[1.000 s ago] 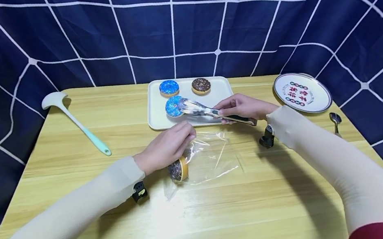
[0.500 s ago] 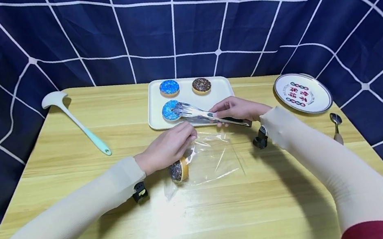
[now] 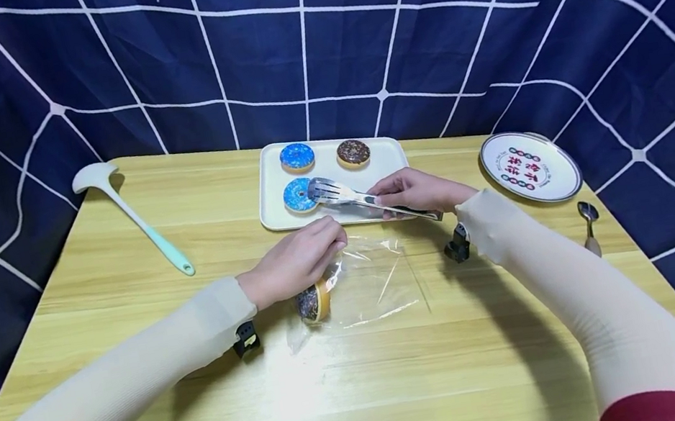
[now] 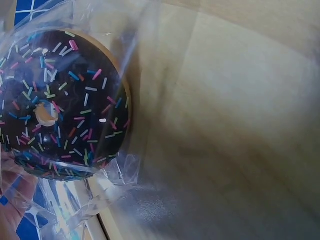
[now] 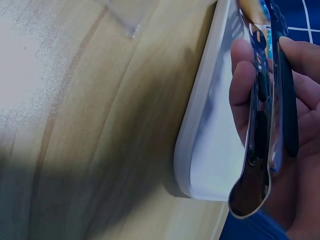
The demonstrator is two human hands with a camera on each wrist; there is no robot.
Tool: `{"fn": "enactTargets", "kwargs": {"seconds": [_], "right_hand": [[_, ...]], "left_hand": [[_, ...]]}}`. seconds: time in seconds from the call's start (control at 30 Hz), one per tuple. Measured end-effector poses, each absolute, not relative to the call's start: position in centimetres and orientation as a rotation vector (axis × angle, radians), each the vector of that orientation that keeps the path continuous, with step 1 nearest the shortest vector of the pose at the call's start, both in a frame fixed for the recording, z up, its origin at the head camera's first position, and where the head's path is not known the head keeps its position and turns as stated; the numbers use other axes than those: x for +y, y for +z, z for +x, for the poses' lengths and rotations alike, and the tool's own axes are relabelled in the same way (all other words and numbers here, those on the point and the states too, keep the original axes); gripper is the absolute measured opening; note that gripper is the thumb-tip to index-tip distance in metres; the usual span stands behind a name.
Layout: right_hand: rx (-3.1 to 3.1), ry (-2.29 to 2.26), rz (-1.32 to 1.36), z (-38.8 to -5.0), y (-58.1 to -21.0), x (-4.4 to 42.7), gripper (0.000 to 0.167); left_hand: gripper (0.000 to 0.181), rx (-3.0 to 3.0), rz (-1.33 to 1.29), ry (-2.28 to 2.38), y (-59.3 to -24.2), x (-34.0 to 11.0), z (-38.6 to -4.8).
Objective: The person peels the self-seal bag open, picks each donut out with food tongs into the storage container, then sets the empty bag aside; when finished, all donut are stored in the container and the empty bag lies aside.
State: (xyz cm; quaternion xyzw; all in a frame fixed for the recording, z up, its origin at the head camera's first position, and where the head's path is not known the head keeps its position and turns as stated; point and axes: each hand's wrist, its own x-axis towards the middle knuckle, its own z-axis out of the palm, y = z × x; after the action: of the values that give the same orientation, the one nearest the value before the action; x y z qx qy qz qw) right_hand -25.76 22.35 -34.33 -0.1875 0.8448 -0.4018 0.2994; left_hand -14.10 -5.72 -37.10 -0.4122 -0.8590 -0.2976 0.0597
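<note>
My left hand [image 3: 295, 259] holds the upper edge of a clear plastic bag [image 3: 381, 280] lying on the table. Inside the bag, a chocolate-iced donut [image 3: 312, 303] stands on edge; the left wrist view shows its coloured sprinkles [image 4: 65, 100]. My right hand [image 3: 416, 191] grips metal tongs [image 3: 369, 200] by their dark handle pads [image 5: 286, 100]. Over the white tray [image 3: 276, 216], the slotted tong head overlaps the right edge of the nearer blue-iced donut [image 3: 294, 195]; whether it pinches the donut cannot be made out. My left fingertips are mostly hidden.
Another blue donut [image 3: 297, 157] and a chocolate donut [image 3: 353, 153] sit at the tray's back. A long-handled ladle [image 3: 139, 222] lies at left. At right are a patterned plate [image 3: 530, 167] and a spoon [image 3: 589, 224]. Blue curtains [image 3: 262, 54] enclose the table.
The nearer blue donut has shifted slightly left and toward me on the tray. My right hand and the tongs moved the same way. The left hand and bag stay put.
</note>
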Motion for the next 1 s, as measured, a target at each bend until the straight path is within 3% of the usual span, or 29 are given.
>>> {"fn": "enactTargets", "kwargs": {"seconds": [0.6,1.0], "right_hand": [[2.384,-0.968,-0.587,-25.6,-33.9,22.4,0.039],[2.548,-0.985,-0.594,-24.0,-30.9,25.2,0.039]], "left_hand": [[0.008,-2.601,-1.244,-0.869,-37.3,-5.6,-14.1],[0.009,-2.581,-1.232,-0.916,-37.4,-6.0,-14.3]]}}
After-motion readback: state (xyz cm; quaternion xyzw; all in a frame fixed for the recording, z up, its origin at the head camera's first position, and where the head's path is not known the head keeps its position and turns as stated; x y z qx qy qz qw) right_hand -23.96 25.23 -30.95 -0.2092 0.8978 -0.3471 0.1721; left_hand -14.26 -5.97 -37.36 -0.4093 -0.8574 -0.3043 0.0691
